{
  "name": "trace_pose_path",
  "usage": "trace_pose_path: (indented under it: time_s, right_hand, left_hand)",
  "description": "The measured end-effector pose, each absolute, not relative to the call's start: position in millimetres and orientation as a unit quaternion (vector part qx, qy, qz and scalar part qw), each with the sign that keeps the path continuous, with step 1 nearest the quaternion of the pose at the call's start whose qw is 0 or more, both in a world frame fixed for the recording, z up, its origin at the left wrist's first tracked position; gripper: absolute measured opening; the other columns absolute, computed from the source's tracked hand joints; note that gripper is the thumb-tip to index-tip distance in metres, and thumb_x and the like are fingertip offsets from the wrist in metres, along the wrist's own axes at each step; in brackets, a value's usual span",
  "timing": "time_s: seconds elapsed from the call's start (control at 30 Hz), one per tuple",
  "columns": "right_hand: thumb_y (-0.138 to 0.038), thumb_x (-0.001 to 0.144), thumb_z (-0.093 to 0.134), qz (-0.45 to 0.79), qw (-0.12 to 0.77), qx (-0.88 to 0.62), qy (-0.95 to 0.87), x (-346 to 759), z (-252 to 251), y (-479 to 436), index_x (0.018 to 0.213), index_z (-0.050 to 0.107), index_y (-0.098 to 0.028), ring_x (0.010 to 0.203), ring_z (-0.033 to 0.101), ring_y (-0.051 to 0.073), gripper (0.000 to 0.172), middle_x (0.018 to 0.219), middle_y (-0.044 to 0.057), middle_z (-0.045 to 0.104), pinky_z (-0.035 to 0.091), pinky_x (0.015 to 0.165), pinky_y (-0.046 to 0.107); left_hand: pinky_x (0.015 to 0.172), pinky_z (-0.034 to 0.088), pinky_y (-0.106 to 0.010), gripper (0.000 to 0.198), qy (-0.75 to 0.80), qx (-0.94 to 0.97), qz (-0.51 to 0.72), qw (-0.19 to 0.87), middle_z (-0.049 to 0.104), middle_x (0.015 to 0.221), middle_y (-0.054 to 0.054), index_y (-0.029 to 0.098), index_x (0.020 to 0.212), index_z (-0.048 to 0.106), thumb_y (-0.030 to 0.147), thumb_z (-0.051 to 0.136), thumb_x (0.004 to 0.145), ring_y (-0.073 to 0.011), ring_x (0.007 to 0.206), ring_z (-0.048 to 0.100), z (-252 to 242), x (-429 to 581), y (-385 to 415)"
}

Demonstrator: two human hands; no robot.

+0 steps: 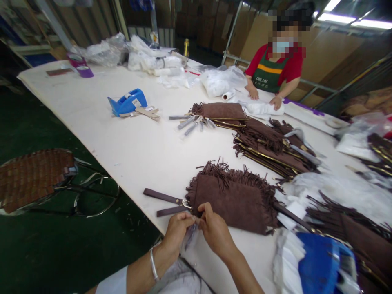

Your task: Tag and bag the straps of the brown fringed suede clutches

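Note:
A dark brown fringed suede bag (232,200) lies flat on the table before me, its fringe toward the far side. A wrist strap (162,196) with a metal clasp sticks out from its left end. At the bag's near left corner, my left hand (177,232) and my right hand (216,230) meet, fingertips pinched close together. Between them hangs a crumpled strip of clear plastic wrap (189,237); the fingers partly hide it, and what it covers, if anything, cannot be made out.
More brown fringed bags (269,151) are stacked beyond, some with wrapped straps. A blue tape dispenser (130,102) stands at left, another blue dispenser (321,261) near right. Plastic bags (223,79) lie at the back. A co-worker (275,69) stands across the table; a stool (36,175) stands left.

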State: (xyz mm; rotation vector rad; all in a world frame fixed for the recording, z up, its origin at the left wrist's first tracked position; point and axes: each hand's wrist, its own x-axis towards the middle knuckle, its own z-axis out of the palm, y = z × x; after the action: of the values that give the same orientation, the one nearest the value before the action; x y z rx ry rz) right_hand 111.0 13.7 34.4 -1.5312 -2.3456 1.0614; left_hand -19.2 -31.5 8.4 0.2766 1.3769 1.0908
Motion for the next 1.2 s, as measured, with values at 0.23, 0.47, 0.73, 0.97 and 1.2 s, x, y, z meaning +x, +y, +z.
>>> trace_pose_path:
  time_s: [0.23, 0.47, 0.73, 0.97, 1.2]
  right_hand:
    - [-0.015, 0.085, 0.041, 0.404, 0.152, -0.51, -0.744, 118.0, 29.8, 1.4, 0.107, 0.043, -0.02, 0.07, 0.06, 0.017, 0.023, 0.076, 0.0, 0.062, 0.038, 0.064, 0.025]
    - [-0.038, 0.089, 0.043, 0.477, 0.219, -0.606, -0.597, 121.1, 13.0, -22.7, 0.09, 0.05, -0.022, 0.051, 0.055, 0.015, 0.017, 0.068, 0.0, 0.061, 0.04, 0.051, 0.024]
    - [-0.054, 0.079, 0.057, 0.518, 0.307, -0.633, -0.487, 103.6, -2.8, -32.4, 0.076, 0.059, -0.021, 0.045, 0.046, 0.013, 0.033, 0.057, -0.002, 0.057, 0.033, 0.042, 0.022]
    - [-0.048, 0.072, 0.067, 0.602, 0.37, -0.619, -0.343, 93.0, -1.9, -35.8, 0.079, 0.062, -0.018, 0.043, 0.035, 0.009, 0.031, 0.052, -0.006, 0.046, 0.027, 0.04, 0.02]
    - [-0.04, 0.067, 0.071, 0.687, 0.394, -0.565, -0.232, 89.4, -4.7, -37.7, 0.077, 0.063, -0.015, 0.044, 0.031, 0.006, 0.028, 0.05, -0.007, 0.041, 0.023, 0.043, 0.019]
  left_hand:
    - [0.049, 0.03, -0.021, 0.019, 0.59, 0.102, 0.491, 0.632, 0.053, 0.054, 0.001, 0.014, 0.059, 0.06, 0.029, 0.071, 0.059, -0.0089, 0.05, 0.044, 7.6, -15.7, -30.2]
    - [0.05, 0.032, -0.022, 0.019, 0.602, 0.125, 0.484, 0.622, 0.056, 0.055, 0.0, 0.014, 0.06, 0.06, 0.031, 0.069, 0.062, -0.0099, 0.05, 0.046, 9.8, -13.8, -30.8]
    - [0.061, 0.042, -0.025, 0.017, 0.603, 0.174, 0.522, 0.577, 0.063, 0.066, -0.004, 0.015, 0.067, 0.064, 0.031, 0.069, 0.065, -0.015, 0.063, 0.055, -2.0, -10.2, -36.7]
    - [0.061, 0.044, -0.025, 0.017, 0.591, 0.126, 0.533, 0.593, 0.064, 0.068, -0.005, 0.014, 0.07, 0.065, 0.028, 0.071, 0.063, -0.0148, 0.063, 0.057, 5.1, -7.0, -39.4]
    - [0.049, 0.045, -0.029, 0.022, 0.535, 0.038, 0.47, 0.701, 0.062, 0.058, -0.005, 0.013, 0.071, 0.061, 0.028, 0.073, 0.06, -0.0181, 0.048, 0.057, 25.4, -15.4, -35.0]
